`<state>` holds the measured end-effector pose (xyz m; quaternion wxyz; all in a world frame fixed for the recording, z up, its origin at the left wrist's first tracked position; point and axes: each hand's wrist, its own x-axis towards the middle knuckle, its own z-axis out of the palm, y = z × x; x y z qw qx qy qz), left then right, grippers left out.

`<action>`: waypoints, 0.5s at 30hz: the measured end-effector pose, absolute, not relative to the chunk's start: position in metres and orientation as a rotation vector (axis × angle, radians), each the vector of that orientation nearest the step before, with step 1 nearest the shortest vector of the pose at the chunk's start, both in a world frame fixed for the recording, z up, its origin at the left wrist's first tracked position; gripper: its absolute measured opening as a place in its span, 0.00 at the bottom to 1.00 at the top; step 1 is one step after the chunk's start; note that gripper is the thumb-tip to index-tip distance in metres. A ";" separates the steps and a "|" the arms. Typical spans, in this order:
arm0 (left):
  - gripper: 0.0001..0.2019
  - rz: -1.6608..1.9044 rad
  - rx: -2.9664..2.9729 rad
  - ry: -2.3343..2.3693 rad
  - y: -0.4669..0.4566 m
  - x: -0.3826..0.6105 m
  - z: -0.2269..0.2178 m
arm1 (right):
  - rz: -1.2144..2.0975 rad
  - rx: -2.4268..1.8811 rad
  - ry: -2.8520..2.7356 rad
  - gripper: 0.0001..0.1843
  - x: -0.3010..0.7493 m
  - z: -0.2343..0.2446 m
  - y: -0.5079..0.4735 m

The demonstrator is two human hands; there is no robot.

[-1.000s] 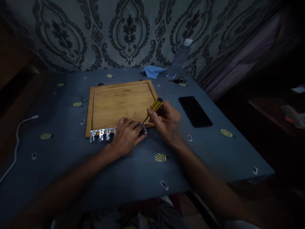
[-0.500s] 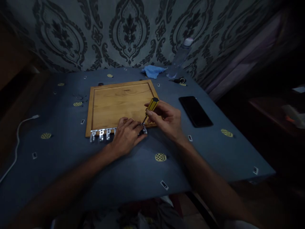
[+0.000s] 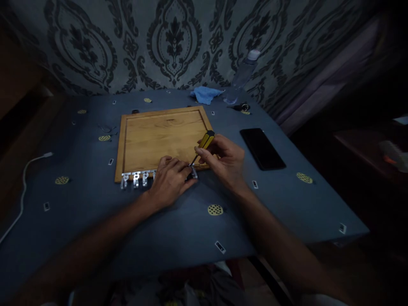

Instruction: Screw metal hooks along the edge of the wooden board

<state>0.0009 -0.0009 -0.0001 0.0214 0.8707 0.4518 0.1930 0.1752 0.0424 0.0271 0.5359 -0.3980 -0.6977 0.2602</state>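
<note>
A framed wooden board [image 3: 162, 140] lies flat on the table, with a silver metal hook rail [image 3: 136, 177] along its near edge. My left hand [image 3: 170, 180] grips the rail near its right end, pressing it to the board and covering its middle hooks. In my right hand [image 3: 225, 161] is a yellow and black screwdriver [image 3: 207, 140], pinched between thumb and fingers. Its shaft slants down to the rail beside my left fingertips. The screwdriver's tip and any screw under it are too small to make out.
On the table [image 3: 153, 242], a black phone [image 3: 262, 148] lies right of the board. Behind stand a clear bottle [image 3: 240, 80] and a crumpled blue cloth [image 3: 206, 94], with a small dark object [image 3: 240, 107] nearby. A white cable [image 3: 24, 187] runs along the left.
My right hand and the screwdriver's handle have shifted slightly to the right, while the tip stays at the rail. My left hand holds its place.
</note>
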 end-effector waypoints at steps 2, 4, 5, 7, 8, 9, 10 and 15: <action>0.13 0.598 2.698 1.401 -0.001 0.001 0.000 | 0.606 -0.949 -1.659 0.14 0.175 0.027 0.042; 0.12 0.596 2.695 1.398 -0.001 0.001 0.000 | 0.596 -0.961 -1.658 0.15 0.174 0.027 0.042; 0.12 0.596 2.694 1.397 -0.001 0.001 -0.001 | 0.592 -0.969 -1.658 0.15 0.174 0.027 0.042; 0.12 0.597 2.694 1.395 -0.001 0.001 -0.001 | 0.577 -0.986 -1.659 0.16 0.174 0.026 0.042; 0.12 0.597 2.695 1.393 -0.001 0.001 -0.001 | 0.566 -0.990 -1.663 0.16 0.174 0.026 0.042; 0.12 0.598 2.695 1.391 -0.001 0.001 -0.001 | 0.551 -0.990 -1.668 0.16 0.174 0.026 0.042; 0.12 0.598 2.697 1.389 -0.001 0.001 -0.001 | 0.532 -0.989 -1.673 0.16 0.173 0.026 0.041; 0.12 0.607 2.700 1.380 -0.001 0.001 0.000 | 0.471 -0.954 -1.635 0.17 0.171 0.024 0.038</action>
